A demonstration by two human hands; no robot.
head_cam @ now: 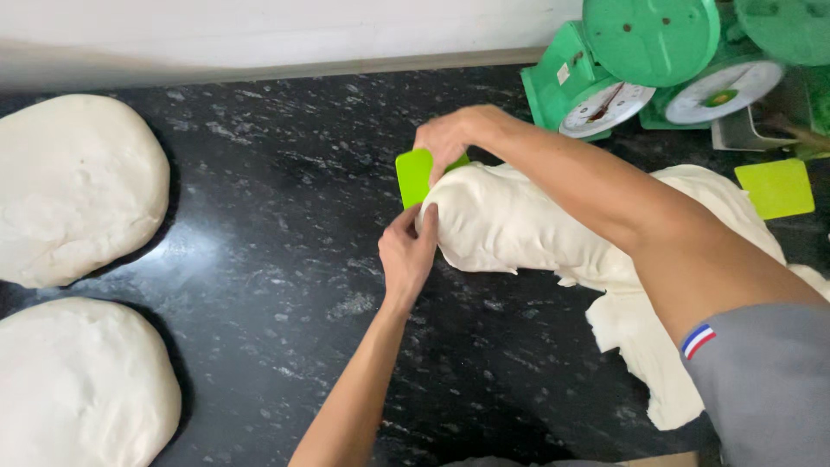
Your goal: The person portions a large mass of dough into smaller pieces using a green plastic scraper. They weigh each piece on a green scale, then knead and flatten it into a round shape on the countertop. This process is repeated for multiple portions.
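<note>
A large mass of white dough [519,225] lies on the black speckled counter [285,216], stretching toward the lower right. My right hand [445,138] grips a lime green plastic scraper [413,177] pressed against the dough's left end. My left hand [408,251] rests its fingers on that same end of the dough, just below the scraper.
Two rounded white dough mounds lie at the left, one further back [73,186] and one nearer [82,385]. Two green dial scales [605,82] [735,78] stand at the back right. A second lime green scraper [776,188] lies beside the dough. A pale wall runs behind.
</note>
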